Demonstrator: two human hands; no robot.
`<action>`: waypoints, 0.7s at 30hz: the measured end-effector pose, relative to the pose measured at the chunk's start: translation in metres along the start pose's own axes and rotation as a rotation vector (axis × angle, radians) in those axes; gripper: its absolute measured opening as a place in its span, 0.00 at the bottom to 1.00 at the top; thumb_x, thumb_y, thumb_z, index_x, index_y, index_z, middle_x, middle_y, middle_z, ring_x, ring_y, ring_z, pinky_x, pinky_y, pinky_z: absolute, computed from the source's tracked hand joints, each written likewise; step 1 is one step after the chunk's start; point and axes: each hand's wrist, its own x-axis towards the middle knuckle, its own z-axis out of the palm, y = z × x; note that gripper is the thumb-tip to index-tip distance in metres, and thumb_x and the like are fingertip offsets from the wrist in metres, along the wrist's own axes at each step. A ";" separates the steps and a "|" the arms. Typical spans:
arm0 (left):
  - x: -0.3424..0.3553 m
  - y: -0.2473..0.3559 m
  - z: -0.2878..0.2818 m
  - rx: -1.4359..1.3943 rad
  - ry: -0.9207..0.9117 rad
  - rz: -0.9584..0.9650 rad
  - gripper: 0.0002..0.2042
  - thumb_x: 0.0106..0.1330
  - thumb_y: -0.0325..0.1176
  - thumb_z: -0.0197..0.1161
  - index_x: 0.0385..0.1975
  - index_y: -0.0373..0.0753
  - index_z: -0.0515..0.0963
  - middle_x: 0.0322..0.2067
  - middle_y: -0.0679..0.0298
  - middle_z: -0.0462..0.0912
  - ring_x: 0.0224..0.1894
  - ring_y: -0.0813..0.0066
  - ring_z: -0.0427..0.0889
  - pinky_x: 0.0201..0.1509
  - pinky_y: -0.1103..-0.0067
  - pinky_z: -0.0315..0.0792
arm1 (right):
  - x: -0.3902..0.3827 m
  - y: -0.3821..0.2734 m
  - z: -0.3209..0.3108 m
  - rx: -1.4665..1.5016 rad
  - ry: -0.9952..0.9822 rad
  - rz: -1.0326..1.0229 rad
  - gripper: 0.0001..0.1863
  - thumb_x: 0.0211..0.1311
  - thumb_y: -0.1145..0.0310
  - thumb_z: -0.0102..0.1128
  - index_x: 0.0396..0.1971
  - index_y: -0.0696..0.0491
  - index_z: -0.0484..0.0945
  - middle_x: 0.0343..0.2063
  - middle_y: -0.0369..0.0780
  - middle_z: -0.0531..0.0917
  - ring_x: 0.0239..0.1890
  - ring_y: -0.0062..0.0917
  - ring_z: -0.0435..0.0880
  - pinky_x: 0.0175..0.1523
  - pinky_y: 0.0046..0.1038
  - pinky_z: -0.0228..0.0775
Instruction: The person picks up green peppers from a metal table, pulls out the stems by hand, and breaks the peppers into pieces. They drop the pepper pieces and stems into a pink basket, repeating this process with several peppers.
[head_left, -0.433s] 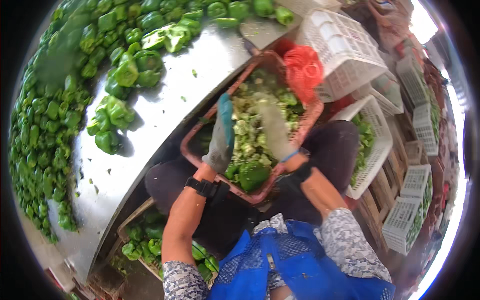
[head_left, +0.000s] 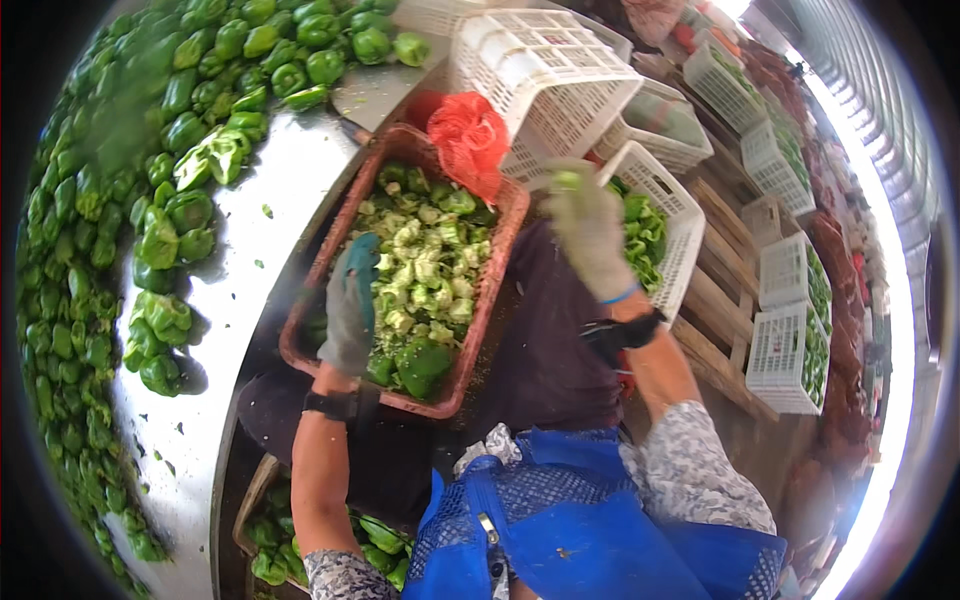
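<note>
My left hand (head_left: 350, 305), in a grey and teal glove, rests at the left inner side of a brown plastic crate (head_left: 487, 310) filled with pale green pepper cores and scraps. Whether it grips anything is hidden by the glove. A whole green pepper (head_left: 422, 362) lies at the crate's near end. My right hand (head_left: 590, 232), in a pale glove, is raised to the right of the crate with a small green pepper piece (head_left: 566, 180) at its fingertips. It hovers over a white slatted crate (head_left: 688, 215) holding cut green peppers.
A steel table (head_left: 255, 270) on the left carries a big heap of green peppers (head_left: 150, 160). A red mesh bag (head_left: 468, 140) lies at the brown crate's far end. White crates (head_left: 540, 70) stack behind and to the right. My blue apron (head_left: 600, 525) fills the bottom.
My right hand has left the brown crate and swung up and to the right over the white crate. My left hand stays at the brown crate's left side.
</note>
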 end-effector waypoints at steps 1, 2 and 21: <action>-0.004 -0.004 0.002 -0.169 0.135 -0.048 0.27 0.80 0.44 0.44 0.70 0.32 0.63 0.69 0.57 0.67 0.70 0.63 0.67 0.74 0.68 0.60 | 0.001 0.014 -0.017 -0.115 -0.030 0.046 0.12 0.64 0.69 0.60 0.47 0.50 0.80 0.34 0.45 0.85 0.31 0.39 0.85 0.34 0.37 0.76; 0.004 -0.003 0.006 -0.099 0.184 -0.210 0.25 0.79 0.39 0.47 0.70 0.31 0.63 0.69 0.57 0.68 0.70 0.66 0.67 0.75 0.71 0.59 | -0.004 0.044 -0.040 -0.351 0.111 -0.128 0.13 0.63 0.66 0.61 0.47 0.50 0.81 0.37 0.45 0.86 0.35 0.41 0.85 0.40 0.41 0.76; 0.008 0.035 -0.086 -0.596 0.899 -0.148 0.19 0.78 0.48 0.50 0.38 0.37 0.78 0.33 0.63 0.84 0.33 0.75 0.80 0.40 0.76 0.76 | 0.098 -0.194 0.250 0.435 -0.992 -0.109 0.27 0.64 0.61 0.66 0.60 0.54 0.74 0.52 0.41 0.81 0.50 0.26 0.81 0.53 0.29 0.76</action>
